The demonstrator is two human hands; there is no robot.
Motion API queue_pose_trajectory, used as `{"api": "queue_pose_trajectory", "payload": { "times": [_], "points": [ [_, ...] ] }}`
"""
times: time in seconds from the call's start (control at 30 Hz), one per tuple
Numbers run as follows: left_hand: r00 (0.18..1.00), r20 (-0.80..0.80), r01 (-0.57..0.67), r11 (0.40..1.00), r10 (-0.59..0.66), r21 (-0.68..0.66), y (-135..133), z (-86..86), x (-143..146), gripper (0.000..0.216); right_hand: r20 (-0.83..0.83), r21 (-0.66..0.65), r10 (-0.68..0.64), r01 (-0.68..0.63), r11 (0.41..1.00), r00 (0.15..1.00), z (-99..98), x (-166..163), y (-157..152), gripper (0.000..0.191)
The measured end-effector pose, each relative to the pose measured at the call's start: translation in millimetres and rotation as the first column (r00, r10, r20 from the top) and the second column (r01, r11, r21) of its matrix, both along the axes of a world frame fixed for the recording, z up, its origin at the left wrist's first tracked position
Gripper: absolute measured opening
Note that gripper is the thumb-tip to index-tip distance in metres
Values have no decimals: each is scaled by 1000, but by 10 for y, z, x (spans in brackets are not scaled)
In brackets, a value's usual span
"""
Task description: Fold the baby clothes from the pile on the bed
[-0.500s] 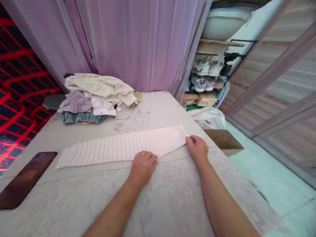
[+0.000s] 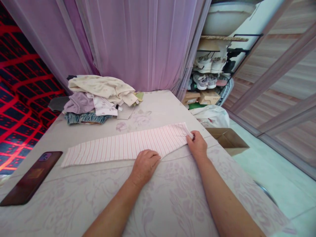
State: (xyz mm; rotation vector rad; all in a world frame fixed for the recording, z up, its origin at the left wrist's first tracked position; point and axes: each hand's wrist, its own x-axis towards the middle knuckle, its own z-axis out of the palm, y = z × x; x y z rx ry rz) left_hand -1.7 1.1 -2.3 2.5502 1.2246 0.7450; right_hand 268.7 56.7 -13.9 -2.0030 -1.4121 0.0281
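Striped pants, white with pink stripes and folded lengthwise into a long strip, lie across the table. At their right end, my right hand pinches the lower corner of the waistband between thumb and fingers. My left hand is at the lower edge, its curled fingers over the pointed crotch part of the cloth. Its thumb is mostly hidden, but the fingers appear closed on the fabric. The narrow leg end stretches away to the left, untouched by either hand.
A pile of clothes sits at the table's back left. A dark phone lies at the left. Purple curtains hang behind. Beyond the right edge are an open cardboard box, a white bag and a shoe rack.
My right fingers have curled further round the waistband corner, and the cloth edge there is slightly raised. My left hand stays at the same part of the pants. The view has shifted slightly.
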Motion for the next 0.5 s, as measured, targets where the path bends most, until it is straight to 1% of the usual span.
{"api": "queue_pose_trajectory", "payload": {
  "times": [0.1, 0.17, 0.2, 0.27, 0.3, 0.33, 0.4, 0.43, 0.47, 0.5],
  "points": [
    [1000, 9, 28, 1000, -28, -7, 3, -19, -2, 18, 34, 45, 25, -26, 999, 999, -17, 23, 1, 38],
    [999, -3, 35, 999, -35, -27, -1, -21, -5, 18, 91, 135, 37, -49, 990, 995, 10, 29, -12, 42],
    [999, -8, 35, 999, -35, -41, -5, -18, -5, 18, 127, 193, 54, -78, 978, 990, 35, 19, -25, 40],
    [999, -13, 32, 997, -33, -67, -13, -5, -6, 19, 205, 284, 138, -194, 939, 969, 97, -45, -66, 30],
    [999, -14, 31, 997, -32, -76, -18, 4, -6, 19, 238, 292, 221, -286, 913, 946, 127, -99, -92, 24],
    [999, -13, 30, 996, -31, -84, -22, 12, -7, 19, 260, 269, 328, -395, 879, 908, 151, -166, -119, 19],
    [999, -11, 30, 995, -31, -97, -29, 27, -6, 19, 262, 165, 556, -604, 779, 789, 175, -316, -167, 17],
    [1000, -8, 29, 994, -30, -101, -33, 31, -6, 19, 247, 105, 644, -681, 725, 724, 176, -386, -184, 18],
    [1000, -3, 28, 994, -29, -104, -36, 34, -6, 19, 230, 54, 704, -731, 680, 672, 170, -444, -195, 19],
    [1000, 2, 28, 994, -28, -105, -39, 35, -6, 19, 214, 15, 738, -758, 652, 640, 161, -487, -200, 19]
  ]
}}
